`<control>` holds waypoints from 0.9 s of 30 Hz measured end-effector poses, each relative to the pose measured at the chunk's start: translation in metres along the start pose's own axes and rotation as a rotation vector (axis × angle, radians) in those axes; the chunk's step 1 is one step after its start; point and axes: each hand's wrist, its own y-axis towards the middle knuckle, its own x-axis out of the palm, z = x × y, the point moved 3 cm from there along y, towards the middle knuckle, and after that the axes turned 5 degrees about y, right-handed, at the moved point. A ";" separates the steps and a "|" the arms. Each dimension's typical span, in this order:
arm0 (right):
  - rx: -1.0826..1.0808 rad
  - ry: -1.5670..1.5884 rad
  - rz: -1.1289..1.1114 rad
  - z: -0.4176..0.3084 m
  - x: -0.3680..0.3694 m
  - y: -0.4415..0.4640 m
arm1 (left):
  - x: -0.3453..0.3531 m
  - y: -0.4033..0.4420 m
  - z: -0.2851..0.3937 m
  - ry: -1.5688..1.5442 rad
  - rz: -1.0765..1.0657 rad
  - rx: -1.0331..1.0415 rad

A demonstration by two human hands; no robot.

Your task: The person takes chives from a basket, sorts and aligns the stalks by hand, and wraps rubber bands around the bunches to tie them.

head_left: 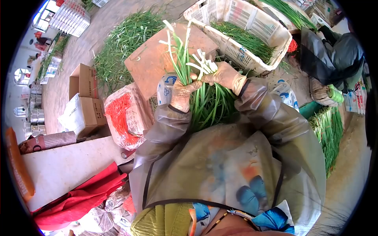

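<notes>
Both my hands wear tan, soiled gloves and meet in front of my chest. My left hand (182, 93) is closed on a few green stalks (180, 59) whose pale ends point up and away. Wrapped round a bunch with white cut ends (203, 64), my right hand (225, 76) has its fingers touching the left ones. Long green leaves (212, 100) hang below both hands over my lap. A brown board (145, 59) lies just beyond the hands.
Loose greens (126, 43) are heaped on the floor beyond the board. A white crate (271, 29) holds more greens. Red ties (121, 118) lie on a wrapped bundle at left, beside a cardboard box (91, 112). A person in dark plastic (338, 55) is at right.
</notes>
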 end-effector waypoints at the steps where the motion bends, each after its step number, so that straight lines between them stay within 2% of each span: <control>1: -0.009 -0.059 -0.017 -0.003 0.000 -0.001 | -0.002 0.000 -0.001 0.028 -0.001 -0.005; 4: 0.036 0.099 -0.066 -0.012 -0.007 -0.014 | -0.004 -0.005 0.004 0.083 0.006 -0.004; 6: 0.009 0.456 0.006 -0.040 -0.015 -0.035 | -0.010 -0.009 0.007 0.067 0.072 -0.029; 8: -0.094 0.573 -0.089 -0.045 -0.038 -0.040 | -0.015 -0.012 0.009 0.107 0.110 0.008; 10: -0.153 0.607 -0.023 -0.043 -0.058 -0.041 | -0.019 -0.012 0.009 0.091 0.124 0.025; 11: -0.127 0.539 0.054 -0.045 -0.064 -0.042 | -0.020 -0.012 0.010 0.073 0.134 0.040; 12: -0.204 0.202 0.167 -0.039 -0.076 -0.032 | -0.020 -0.011 0.010 0.071 0.134 0.043; 14: -0.067 -0.123 0.419 -0.008 -0.102 -0.021 | -0.017 -0.012 0.012 0.016 0.142 0.003; 15: -0.152 -0.210 0.529 -0.005 -0.107 -0.023 | -0.018 -0.011 0.011 0.014 0.140 0.007; 16: -0.247 -0.065 0.542 -0.006 -0.103 -0.027 | -0.020 -0.009 0.010 0.049 0.143 0.027; 18: -0.143 0.113 0.620 -0.023 -0.074 -0.038 | -0.020 -0.009 0.009 0.084 0.148 0.042; 19: -0.168 0.136 0.503 -0.019 -0.062 -0.035 | -0.017 -0.009 0.009 0.091 0.121 0.035; 20: -0.293 0.238 0.414 -0.029 -0.038 -0.037 | -0.013 -0.007 0.009 0.099 0.087 0.030; 22: -0.140 0.318 0.219 -0.020 -0.011 -0.029 | -0.002 -0.007 0.005 0.094 0.034 0.012; 24: -0.147 0.349 0.022 -0.023 -0.001 -0.020 | 0.018 -0.011 0.008 -0.031 -0.029 -0.031; 25: -0.204 0.353 0.045 -0.023 -0.002 -0.016 | 0.020 -0.012 0.010 0.057 -0.016 0.054; 26: -0.223 0.215 0.056 -0.041 -0.006 -0.020 | 0.020 -0.013 0.014 0.060 -0.014 0.059; 27: -0.295 0.126 0.161 -0.034 -0.022 -0.015 | 0.017 -0.014 0.020 0.013 -0.027 0.016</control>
